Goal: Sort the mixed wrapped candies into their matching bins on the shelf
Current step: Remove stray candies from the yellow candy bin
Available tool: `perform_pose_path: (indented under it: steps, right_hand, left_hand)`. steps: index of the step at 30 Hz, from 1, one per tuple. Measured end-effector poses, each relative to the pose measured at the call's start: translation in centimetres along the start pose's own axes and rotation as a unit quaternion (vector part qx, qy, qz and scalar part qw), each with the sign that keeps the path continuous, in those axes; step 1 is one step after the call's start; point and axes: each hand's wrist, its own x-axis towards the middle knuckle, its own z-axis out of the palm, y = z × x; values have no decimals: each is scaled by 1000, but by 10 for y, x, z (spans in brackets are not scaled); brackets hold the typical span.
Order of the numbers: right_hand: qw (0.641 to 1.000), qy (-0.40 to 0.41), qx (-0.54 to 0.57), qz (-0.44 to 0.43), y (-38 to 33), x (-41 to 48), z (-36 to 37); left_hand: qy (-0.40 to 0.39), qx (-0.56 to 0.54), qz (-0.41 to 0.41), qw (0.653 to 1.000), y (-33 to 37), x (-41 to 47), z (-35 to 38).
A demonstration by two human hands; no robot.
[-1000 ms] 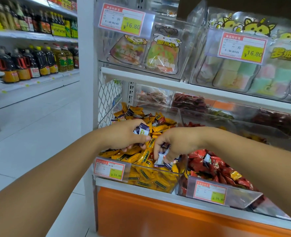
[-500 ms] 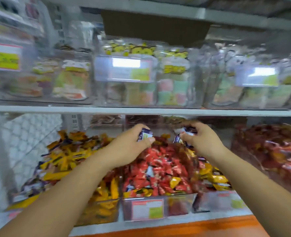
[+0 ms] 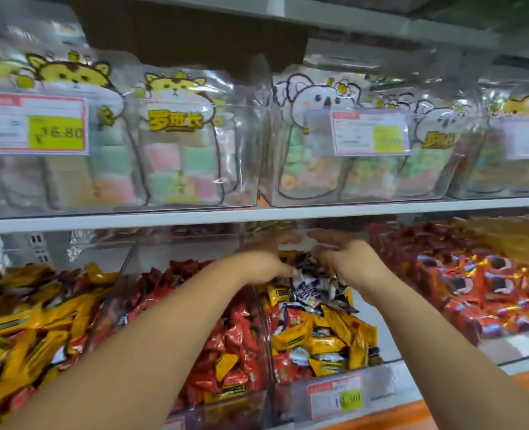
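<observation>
- Clearly the drop-off step is in hand: both hands hover over one clear bin [image 3: 387,378] below the white shelf board [image 3: 163,220], right of the middle of the view.
- Left hand [image 3: 264,262] and right hand [image 3: 348,259] sit side by side, palms down, fingers spread and stretched toward the far wall; neither visibly pinches a wrapper.
- Purple-and-white candies [image 3: 311,291] lie in a loose heap just beneath and between the hands, on top of the yellow candies [image 3: 328,335] in that bin.
- Red candies [image 3: 232,336] fill the bin just to the left; a few red wrappers also sit among the yellow ones at the near end.
- Next, judging by that mix, the hands need to come to the near side and pick out wrappers that do not match.
</observation>
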Motion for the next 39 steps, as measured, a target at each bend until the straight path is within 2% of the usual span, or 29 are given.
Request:
perform_pose_path:
  steps: [7,11,18,22,24,28,30,32,35,39]
  right_hand:
    - [997,-50,-27,-58,-24,-15,12]
    - [985,-110,-30,-126,-64,-36,45]
    - [924,-267,-45,-270,-155,-89,148]
    - [890,-299,-160,-305,-178,-88,205]
    - [856,-317,-269,-308,-182,-82,228]
    - [725,-374,-493,-303,-188,-77,262]
    - [676,-396,-551,-288,-191,-76,274]
    - [654,-413,-573,-273,-192,-74,281]
    - [657,-426,-553,-286,-188,-74,285]
    - [697,-433,-493,-289,-184,-74,282]
  left_hand:
    - [69,45,28,996,-32,-65,-44]
    - [106,43,6,993,-62,-138,-80]
    - [179,64,-108,976,-161,-277,-117]
    - [195,52,-147,968,-195,-330,-123]
    - [216,58,-135,965,-204,-342,-123]
    - [203,118,-106,966,-216,-345,-111]
    - [191,145,-100,966,-221,-344,-105]
    - [190,148,-94,966,-224,-343,-102]
    - [198,122,-92,968,-225,-341,-100]
    - [229,125,-77,962,-224,-338,-98]
